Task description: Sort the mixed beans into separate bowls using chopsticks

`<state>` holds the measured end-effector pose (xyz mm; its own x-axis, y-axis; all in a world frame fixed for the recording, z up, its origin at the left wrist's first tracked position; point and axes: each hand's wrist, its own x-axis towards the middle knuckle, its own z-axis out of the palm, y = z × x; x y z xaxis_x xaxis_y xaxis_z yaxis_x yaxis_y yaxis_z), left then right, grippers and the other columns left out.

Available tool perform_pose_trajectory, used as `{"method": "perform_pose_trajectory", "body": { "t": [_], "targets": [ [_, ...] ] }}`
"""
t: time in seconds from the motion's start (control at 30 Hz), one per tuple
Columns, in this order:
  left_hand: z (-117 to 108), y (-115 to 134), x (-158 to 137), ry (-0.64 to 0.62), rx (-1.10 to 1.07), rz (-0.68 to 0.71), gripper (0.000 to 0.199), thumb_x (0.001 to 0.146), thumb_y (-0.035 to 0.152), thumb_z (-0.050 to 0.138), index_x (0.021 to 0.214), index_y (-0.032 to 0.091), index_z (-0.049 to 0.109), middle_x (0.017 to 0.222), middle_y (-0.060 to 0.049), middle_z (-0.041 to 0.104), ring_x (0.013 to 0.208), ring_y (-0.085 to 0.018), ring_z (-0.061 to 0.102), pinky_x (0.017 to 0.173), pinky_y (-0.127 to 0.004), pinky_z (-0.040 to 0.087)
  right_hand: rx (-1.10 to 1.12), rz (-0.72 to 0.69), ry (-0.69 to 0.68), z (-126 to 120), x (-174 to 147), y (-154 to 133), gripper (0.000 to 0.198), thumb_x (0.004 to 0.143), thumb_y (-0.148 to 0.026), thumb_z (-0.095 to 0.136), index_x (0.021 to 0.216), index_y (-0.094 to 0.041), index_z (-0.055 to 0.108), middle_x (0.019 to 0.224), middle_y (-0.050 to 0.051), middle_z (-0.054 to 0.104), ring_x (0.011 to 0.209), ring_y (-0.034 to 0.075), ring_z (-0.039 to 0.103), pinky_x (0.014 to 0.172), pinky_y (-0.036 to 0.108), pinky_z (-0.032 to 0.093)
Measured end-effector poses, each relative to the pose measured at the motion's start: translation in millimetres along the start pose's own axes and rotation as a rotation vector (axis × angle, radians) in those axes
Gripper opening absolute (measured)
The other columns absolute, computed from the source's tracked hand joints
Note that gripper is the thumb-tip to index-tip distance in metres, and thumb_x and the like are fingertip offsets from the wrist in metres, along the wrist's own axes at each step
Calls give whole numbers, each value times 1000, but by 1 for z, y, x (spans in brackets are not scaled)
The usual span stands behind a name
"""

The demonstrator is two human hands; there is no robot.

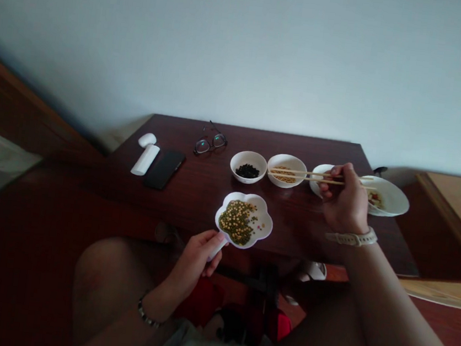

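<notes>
My left hand (200,253) is closed round the handle of a white flower-shaped dish (264,229), which it holds at the table's near edge. In the dish lie mixed green and yellowish beans (236,222) and a few small coloured bits. My right hand (347,200) grips a pair of wooden chopsticks (309,176), their tips over a white bowl of tan beans (285,184). Left of that stands a white bowl of black beans (247,179). Another white bowl (316,183) is partly hidden behind my right hand, and its contents cannot be seen.
A larger white bowl (396,200) with some mixed bits stands at the table's right end. Folded-out glasses (211,144), a dark phone (165,169), a white cylinder (146,160) and a small white rounded object (146,140) lie at the left. A wall rises behind the table (195,191).
</notes>
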<state>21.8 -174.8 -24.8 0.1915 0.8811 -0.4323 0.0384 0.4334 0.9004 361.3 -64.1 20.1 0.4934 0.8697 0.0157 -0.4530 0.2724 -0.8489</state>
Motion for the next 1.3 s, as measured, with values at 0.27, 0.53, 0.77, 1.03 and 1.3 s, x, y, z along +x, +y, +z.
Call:
{"method": "perform_pose_trajectory", "body": {
  "t": [0.27, 0.53, 0.77, 1.03, 1.3],
  "targets": [
    [6, 7, 6, -103, 123, 122, 48, 105, 61, 67, 85, 18, 62, 54, 8, 47, 45, -5, 32, 46, -22, 22, 95, 10, 71, -12, 2, -13, 42, 114, -31, 60, 74, -19, 63, 70, -2, 63, 50, 6, 56, 40, 14, 45],
    [9, 19, 5, -121, 81, 153, 44, 104, 58, 70, 87, 18, 62, 53, 9, 44, 45, -6, 29, 45, -22, 18, 180, 65, 44, -23, 9, -17, 36, 103, -38, 77, 75, -21, 62, 73, -2, 60, 50, 6, 51, 35, 15, 38],
    [8, 24, 4, -166, 87, 130, 44, 103, 59, 69, 88, 19, 62, 53, 9, 43, 45, -6, 28, 45, -21, 19, 208, 67, 55, -28, 10, -19, 34, 103, -37, 78, 77, -22, 61, 74, -3, 62, 50, 6, 50, 34, 15, 34],
    [13, 23, 7, -218, 134, 123, 43, 105, 58, 66, 90, 18, 65, 53, 8, 45, 44, -7, 30, 45, -21, 20, 214, 66, 77, -25, 9, -21, 35, 108, -33, 71, 76, -21, 61, 73, -3, 59, 49, 5, 48, 33, 13, 34],
    [4, 28, 11, -205, 145, 130, 45, 105, 59, 66, 86, 19, 62, 55, 8, 45, 46, -7, 32, 45, -21, 22, 218, 86, 69, -23, 10, -19, 35, 106, -36, 72, 77, -22, 59, 72, -4, 57, 48, 5, 47, 34, 14, 35]
  ]
}}
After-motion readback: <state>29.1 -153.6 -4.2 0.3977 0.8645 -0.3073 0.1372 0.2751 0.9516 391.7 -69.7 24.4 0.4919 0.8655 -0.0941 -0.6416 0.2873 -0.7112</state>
